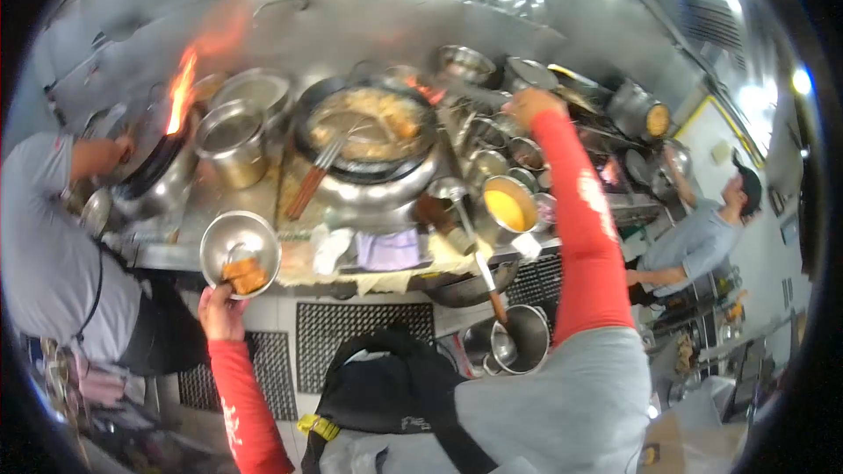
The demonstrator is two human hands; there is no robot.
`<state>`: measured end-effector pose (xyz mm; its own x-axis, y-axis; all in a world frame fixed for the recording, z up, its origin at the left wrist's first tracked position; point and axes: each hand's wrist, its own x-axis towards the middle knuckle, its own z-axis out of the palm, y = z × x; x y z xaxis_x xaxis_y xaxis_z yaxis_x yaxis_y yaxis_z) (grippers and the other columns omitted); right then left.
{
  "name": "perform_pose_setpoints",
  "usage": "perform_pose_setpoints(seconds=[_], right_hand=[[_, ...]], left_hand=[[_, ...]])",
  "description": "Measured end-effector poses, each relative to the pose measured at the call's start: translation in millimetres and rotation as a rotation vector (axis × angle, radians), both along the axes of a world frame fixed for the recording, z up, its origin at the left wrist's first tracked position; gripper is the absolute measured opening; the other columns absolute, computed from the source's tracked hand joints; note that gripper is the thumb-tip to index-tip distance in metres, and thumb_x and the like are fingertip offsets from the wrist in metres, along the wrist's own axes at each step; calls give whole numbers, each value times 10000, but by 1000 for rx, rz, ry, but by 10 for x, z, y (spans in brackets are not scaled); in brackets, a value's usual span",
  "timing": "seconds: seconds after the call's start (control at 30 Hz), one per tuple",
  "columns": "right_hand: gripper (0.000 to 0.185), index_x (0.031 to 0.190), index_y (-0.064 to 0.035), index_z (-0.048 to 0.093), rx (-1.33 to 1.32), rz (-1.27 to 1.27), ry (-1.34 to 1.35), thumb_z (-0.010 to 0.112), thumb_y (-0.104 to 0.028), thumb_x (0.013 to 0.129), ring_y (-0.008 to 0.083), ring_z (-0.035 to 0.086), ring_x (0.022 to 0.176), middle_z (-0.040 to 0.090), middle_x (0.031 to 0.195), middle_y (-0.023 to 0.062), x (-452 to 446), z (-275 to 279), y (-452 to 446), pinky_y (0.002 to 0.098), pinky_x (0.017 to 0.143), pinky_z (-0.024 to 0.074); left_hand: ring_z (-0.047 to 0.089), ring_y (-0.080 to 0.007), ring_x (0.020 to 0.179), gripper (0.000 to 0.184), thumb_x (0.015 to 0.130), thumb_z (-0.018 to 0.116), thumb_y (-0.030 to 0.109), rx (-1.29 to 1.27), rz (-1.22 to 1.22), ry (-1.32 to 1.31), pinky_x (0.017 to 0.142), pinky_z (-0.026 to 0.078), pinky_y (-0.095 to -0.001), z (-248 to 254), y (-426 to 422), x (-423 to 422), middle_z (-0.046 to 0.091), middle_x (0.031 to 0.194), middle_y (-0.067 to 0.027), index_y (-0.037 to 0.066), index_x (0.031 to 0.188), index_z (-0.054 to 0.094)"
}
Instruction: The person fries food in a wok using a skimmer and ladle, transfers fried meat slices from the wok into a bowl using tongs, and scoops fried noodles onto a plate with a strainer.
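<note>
My left hand (pixel 223 312) grips the rim of a steel bowl (pixel 230 240), tilted towards me, with a few orange-brown pieces of food (pixel 245 274) at its lower side. My right hand (pixel 534 107) is stretched far over the stove with its fingers closed. A blurred grey, flat shape (pixel 479 96) reaches left from those fingers; I cannot tell what it is. Between my hands, a large wok (pixel 307 114) holds browned food in liquid. A skimmer with a wooden handle (pixel 309 189) rests in it.
Left of the wok stand tall steel pots (pixel 230 149). Flames (pixel 182 92) rise from a co-worker's wok (pixel 154 167) at far left. Below my right arm are a pot of yellow liquid (pixel 507 208), small containers and a ladle (pixel 479 254). Another person (pixel 698 233) stands at right.
</note>
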<state>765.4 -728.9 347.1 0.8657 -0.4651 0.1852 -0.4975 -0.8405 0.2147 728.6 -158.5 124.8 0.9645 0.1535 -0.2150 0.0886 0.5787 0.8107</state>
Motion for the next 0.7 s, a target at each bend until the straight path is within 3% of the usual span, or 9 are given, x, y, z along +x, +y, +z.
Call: perform_pose_setpoints(seconds=[0.07,0.1,0.2,0.33,0.53,0.7], right_hand=[[424,1068,-98,653,70,270,-219,578,-432,817,309,596,1004,638,1057,153,-231,219,218,405,860,452],[437,1120,-143,634,51,395,-187,549,-462,833,326,617,934,645,1036,136,-356,397,494,412,811,476],[406,1123,-163,632,-115,668,-252,633,-395,789,304,625,807,649,887,121,-626,523,1225,407,692,490],[382,1083,-137,629,-162,981,-166,657,-337,759,254,579,658,564,729,81,-867,498,2072,377,593,464],[344,1073,-148,627,-233,1061,-77,618,-341,789,241,578,669,565,728,66,-846,367,2415,362,589,460],[324,1042,-136,640,-233,1081,-121,636,-327,781,251,567,637,538,691,65,-728,219,2350,365,559,446]], left_hand=[[599,-196,717,89,763,579,19,17,-3,64,610,566,-363,-89,182,72,589,786,-56,53,845,579],[585,-181,718,96,751,606,12,27,82,99,582,561,-355,-122,208,105,582,780,-54,40,838,576],[555,-171,620,111,729,623,5,67,24,95,517,554,-360,-79,235,364,562,753,-62,37,801,544],[583,-180,656,144,729,577,-21,56,-48,19,557,560,-356,129,153,571,548,750,-52,69,771,471],[569,-168,639,139,735,577,-12,184,-102,-80,571,560,-359,326,26,566,529,740,-39,72,751,467],[563,-165,638,142,732,584,-13,90,-93,-68,578,559,-361,271,-50,559,529,742,-40,77,742,474]])
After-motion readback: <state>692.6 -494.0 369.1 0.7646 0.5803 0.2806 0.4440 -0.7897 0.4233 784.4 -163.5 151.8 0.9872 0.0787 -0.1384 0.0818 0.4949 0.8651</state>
